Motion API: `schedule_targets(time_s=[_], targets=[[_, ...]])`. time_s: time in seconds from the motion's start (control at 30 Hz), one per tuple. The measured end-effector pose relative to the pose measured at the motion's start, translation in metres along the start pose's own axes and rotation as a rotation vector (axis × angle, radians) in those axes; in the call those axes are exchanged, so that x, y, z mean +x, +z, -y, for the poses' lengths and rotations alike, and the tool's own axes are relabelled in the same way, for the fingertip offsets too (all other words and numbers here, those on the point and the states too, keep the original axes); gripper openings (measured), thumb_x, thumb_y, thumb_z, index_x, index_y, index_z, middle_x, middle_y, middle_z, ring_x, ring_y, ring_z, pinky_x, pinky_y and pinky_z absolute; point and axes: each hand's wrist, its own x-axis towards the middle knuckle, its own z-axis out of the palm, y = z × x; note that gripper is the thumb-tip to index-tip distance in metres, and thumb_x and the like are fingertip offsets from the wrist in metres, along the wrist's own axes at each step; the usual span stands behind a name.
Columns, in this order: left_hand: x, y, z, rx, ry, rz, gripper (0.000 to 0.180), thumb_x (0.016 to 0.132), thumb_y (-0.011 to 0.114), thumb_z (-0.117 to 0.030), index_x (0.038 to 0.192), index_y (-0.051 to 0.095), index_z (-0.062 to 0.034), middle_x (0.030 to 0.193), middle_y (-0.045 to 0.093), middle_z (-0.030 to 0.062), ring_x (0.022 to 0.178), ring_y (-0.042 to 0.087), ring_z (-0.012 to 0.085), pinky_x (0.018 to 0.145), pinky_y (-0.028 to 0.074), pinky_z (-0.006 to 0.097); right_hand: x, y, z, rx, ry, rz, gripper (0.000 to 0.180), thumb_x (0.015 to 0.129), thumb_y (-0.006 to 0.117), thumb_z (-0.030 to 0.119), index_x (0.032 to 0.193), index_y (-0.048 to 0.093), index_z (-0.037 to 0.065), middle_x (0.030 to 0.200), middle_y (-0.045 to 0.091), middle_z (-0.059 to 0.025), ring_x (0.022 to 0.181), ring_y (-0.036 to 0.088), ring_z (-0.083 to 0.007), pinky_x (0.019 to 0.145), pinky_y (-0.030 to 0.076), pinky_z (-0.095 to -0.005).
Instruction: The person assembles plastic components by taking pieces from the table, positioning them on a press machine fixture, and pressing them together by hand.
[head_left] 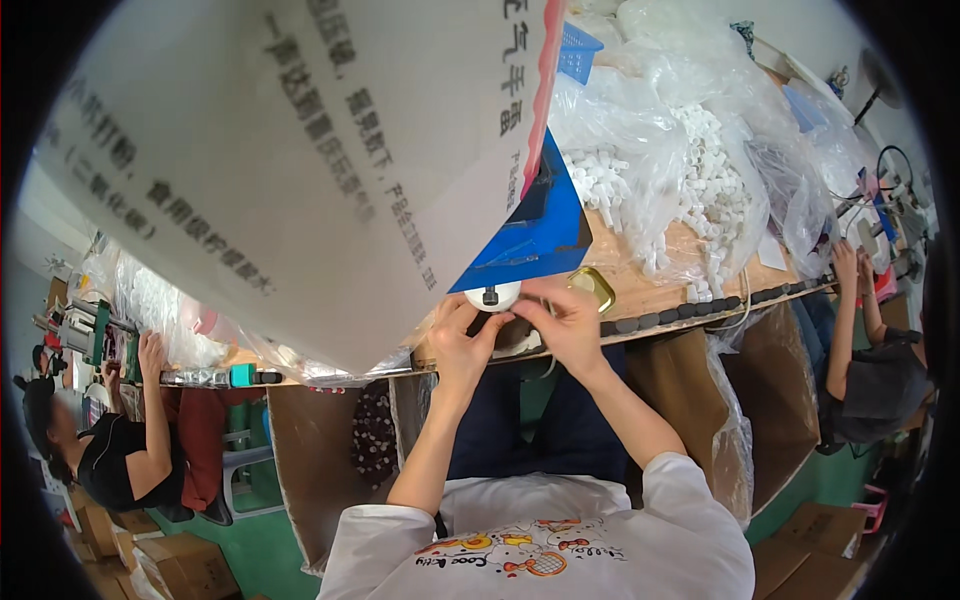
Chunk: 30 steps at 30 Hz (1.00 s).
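Note:
My left hand (461, 335) and my right hand (564, 322) meet at the near edge of the wooden workbench (660, 292). Both pinch a small round white part (492, 297) with a dark centre, held between the fingertips just below a blue plastic tray (530, 235). A small brass-coloured tin (593, 287) lies on the bench right beside my right hand. A large white printed sheet (300, 170) hangs close to the camera and hides the bench to the left.
Clear plastic bags with several small white parts (690, 190) are heaped on the bench beyond my hands. A seated person (130, 450) works at the left, another person (870, 370) at the right. Cardboard boxes (180, 565) stand on the green floor.

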Motion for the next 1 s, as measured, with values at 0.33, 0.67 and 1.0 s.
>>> schedule_targets(time_s=[0.33, 0.67, 1.0], targets=[[-0.007, -0.002, -0.003, 0.003, -0.118, -0.007, 0.024, 0.072, 0.083, -0.003, 0.095, 0.076, -0.0008, 0.093, 0.070, 0.0139, 0.088, 0.065, 0.0324, 0.078, 0.050, 0.039, 0.012, -0.004, -0.009, -0.508, -0.588, 0.219, 0.026, 0.080, 0.065, -0.005, 0.105, 0.071, -0.002, 0.106, 0.072, -0.0155, 0.100, 0.068, -0.0321, 0.087, 0.054, -0.0391], [0.008, -0.013, 0.006, 0.116, -0.001, 0.110, 0.027, 0.069, 0.086, -0.011, 0.094, 0.077, -0.0045, 0.096, 0.071, 0.0127, 0.090, 0.061, 0.0309, 0.082, 0.047, 0.040, 0.029, -0.067, -0.032, -0.193, 0.138, -0.213, 0.018, 0.093, 0.066, 0.004, 0.109, 0.075, 0.001, 0.099, 0.077, -0.0086, 0.087, 0.071, -0.0142, 0.078, 0.056, -0.0278], [-0.007, -0.026, 0.003, -0.178, -0.213, 0.127, 0.062, 0.077, 0.083, -0.009, 0.134, 0.060, 0.0026, 0.124, 0.068, 0.0159, 0.122, 0.062, 0.0268, 0.106, 0.046, 0.037, 0.082, -0.055, -0.047, -0.677, -0.040, 0.057, 0.017, 0.087, 0.068, 0.015, 0.093, 0.073, 0.000, 0.087, 0.073, -0.0197, 0.078, 0.071, -0.0346, 0.071, 0.055, -0.0404]])
